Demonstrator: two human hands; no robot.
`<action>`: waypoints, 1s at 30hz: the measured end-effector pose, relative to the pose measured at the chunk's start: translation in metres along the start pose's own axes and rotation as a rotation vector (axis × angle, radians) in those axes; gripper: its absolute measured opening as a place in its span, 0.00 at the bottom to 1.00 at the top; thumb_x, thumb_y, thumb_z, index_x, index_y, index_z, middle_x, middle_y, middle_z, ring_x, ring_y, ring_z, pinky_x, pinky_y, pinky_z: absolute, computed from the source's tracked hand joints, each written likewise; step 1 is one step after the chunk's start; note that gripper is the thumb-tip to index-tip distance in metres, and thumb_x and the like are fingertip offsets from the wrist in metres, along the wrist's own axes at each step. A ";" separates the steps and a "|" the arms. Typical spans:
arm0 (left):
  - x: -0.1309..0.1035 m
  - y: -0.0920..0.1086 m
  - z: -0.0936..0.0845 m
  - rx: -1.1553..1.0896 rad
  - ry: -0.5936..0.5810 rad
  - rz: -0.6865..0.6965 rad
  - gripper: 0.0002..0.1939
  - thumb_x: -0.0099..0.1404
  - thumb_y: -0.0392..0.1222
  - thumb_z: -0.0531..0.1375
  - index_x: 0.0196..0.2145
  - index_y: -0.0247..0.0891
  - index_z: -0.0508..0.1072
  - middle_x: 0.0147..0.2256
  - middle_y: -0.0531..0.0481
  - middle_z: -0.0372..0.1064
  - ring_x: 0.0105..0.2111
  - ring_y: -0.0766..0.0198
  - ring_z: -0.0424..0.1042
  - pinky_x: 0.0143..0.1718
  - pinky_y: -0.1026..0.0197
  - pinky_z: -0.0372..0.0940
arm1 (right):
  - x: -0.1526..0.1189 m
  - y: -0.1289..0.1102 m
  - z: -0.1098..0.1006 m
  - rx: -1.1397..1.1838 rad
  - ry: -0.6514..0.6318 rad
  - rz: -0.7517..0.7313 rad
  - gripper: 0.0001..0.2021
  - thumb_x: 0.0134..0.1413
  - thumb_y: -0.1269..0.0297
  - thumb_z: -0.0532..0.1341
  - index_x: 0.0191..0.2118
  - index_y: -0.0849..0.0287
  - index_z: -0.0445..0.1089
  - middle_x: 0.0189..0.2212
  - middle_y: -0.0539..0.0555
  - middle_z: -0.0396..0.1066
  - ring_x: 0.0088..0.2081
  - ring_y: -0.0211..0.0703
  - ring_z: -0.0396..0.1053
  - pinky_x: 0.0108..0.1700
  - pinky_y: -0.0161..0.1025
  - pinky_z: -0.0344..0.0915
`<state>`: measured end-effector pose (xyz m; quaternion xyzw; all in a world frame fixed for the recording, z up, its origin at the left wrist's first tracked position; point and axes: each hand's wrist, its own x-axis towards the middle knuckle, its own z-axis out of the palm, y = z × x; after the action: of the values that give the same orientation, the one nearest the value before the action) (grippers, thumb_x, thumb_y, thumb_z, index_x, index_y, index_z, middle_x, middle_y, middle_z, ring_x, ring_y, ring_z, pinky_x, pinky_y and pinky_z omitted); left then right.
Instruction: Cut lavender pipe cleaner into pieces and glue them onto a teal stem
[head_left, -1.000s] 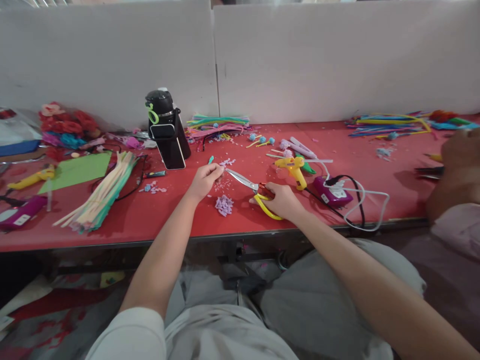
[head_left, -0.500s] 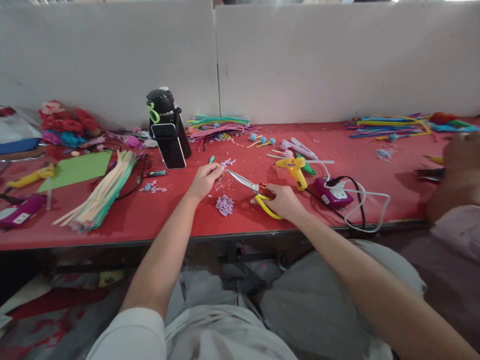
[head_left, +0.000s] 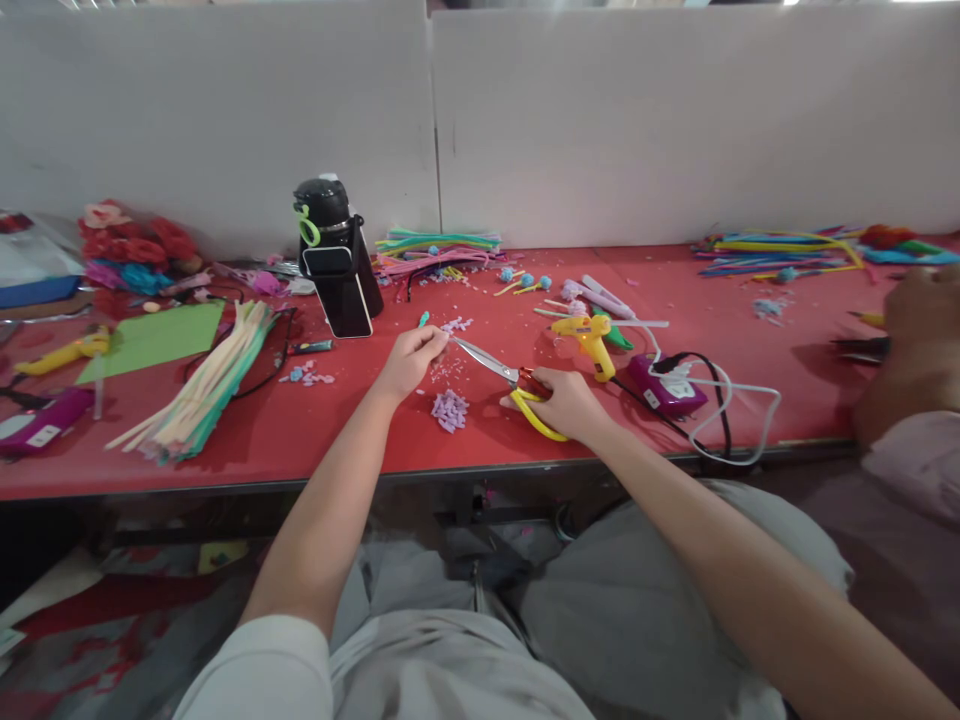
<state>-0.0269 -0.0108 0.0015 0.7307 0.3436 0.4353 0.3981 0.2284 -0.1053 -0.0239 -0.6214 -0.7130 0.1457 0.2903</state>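
Note:
My left hand [head_left: 412,358] is closed in a pinch over the red table. A small teal tip [head_left: 424,318] shows just above its knuckles; the rest of what it pinches is hidden by the fingers. In my right hand [head_left: 559,398] are scissors [head_left: 541,418] with red and yellow handles. Their long blades point left and reach my left fingertips, looking nearly closed. Below the blades lies a heap of short lilac pieces [head_left: 450,410], and tiny lilac crumbs [head_left: 448,368] are scattered between it and my left hand. More lilac bits [head_left: 457,325] lie just beyond the fingertips.
Right of the scissors are a yellow glue gun [head_left: 591,338] and a purple power block [head_left: 666,386] with cables. A black bottle [head_left: 324,215] with a phone [head_left: 342,295] against it stands behind left. Pipe cleaners [head_left: 206,385] lie left. Another person's hand [head_left: 919,330] is far right.
Almost nothing differs. The scissors and both hands stay in place, with at most a very slight shift of the scissors.

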 end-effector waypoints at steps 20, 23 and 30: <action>0.000 0.003 0.002 -0.038 0.008 0.009 0.15 0.63 0.51 0.62 0.25 0.39 0.70 0.22 0.52 0.64 0.24 0.65 0.62 0.28 0.56 0.60 | 0.000 -0.005 -0.005 0.026 -0.002 -0.023 0.31 0.48 0.31 0.61 0.21 0.54 0.51 0.17 0.46 0.54 0.23 0.35 0.48 0.26 0.38 0.45; 0.000 0.003 0.001 -0.033 0.007 0.010 0.15 0.63 0.51 0.62 0.25 0.39 0.70 0.22 0.52 0.64 0.24 0.65 0.63 0.29 0.56 0.61 | 0.000 -0.003 -0.004 0.021 -0.011 -0.037 0.31 0.48 0.31 0.61 0.21 0.54 0.51 0.17 0.46 0.54 0.23 0.35 0.47 0.26 0.38 0.44; 0.000 0.002 0.001 -0.028 0.004 0.014 0.16 0.64 0.52 0.62 0.25 0.39 0.69 0.22 0.52 0.64 0.24 0.65 0.63 0.30 0.55 0.64 | 0.001 0.000 -0.003 0.016 -0.025 -0.035 0.31 0.48 0.31 0.61 0.21 0.55 0.55 0.18 0.47 0.56 0.24 0.35 0.48 0.27 0.38 0.44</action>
<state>-0.0256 -0.0123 0.0033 0.7266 0.3331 0.4442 0.4046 0.2300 -0.1043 -0.0213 -0.6047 -0.7260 0.1539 0.2890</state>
